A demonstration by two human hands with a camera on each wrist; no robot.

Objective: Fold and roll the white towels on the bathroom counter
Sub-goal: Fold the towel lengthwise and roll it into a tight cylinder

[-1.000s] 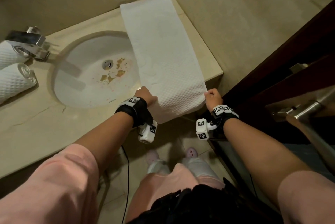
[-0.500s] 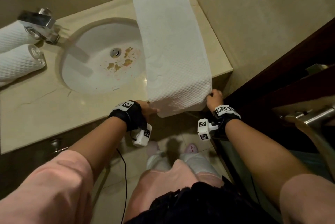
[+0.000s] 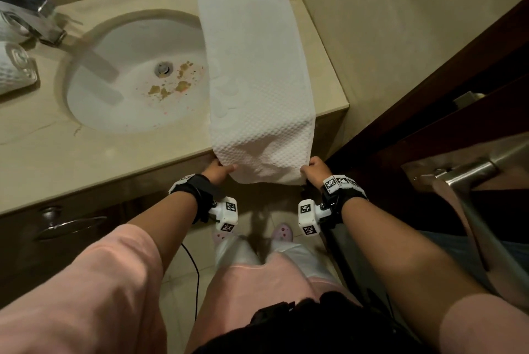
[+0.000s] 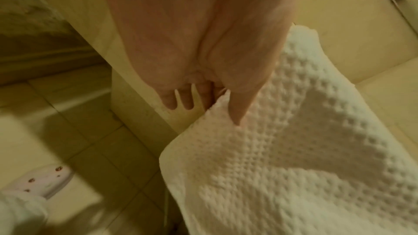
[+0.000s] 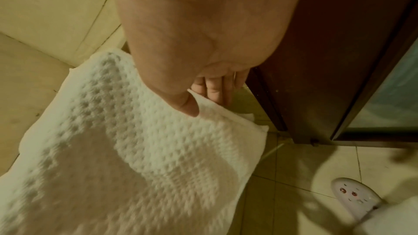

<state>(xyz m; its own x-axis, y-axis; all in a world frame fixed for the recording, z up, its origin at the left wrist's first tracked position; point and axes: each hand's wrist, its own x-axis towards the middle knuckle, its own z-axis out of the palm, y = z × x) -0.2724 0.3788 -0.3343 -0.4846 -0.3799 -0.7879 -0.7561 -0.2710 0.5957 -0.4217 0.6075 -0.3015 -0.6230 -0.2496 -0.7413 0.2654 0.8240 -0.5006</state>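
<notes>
A long white waffle towel lies folded lengthwise on the counter, right of the sink, its near end hanging over the front edge. My left hand pinches the towel's near left corner between thumb and fingers. At the near right corner, my right hand pinches the edge the same way. The towel sags between both hands. Two rolled white towels lie at the far left by the faucet.
A white sink basin with brown stains sits left of the towel, with a chrome faucet behind it. A dark wooden door frame and a metal door handle stand close on the right. Tiled wall behind.
Both hands have drawn the towel's near end toward me and down, from the counter's front edge to below it. The towel now lies straighter along the counter.
</notes>
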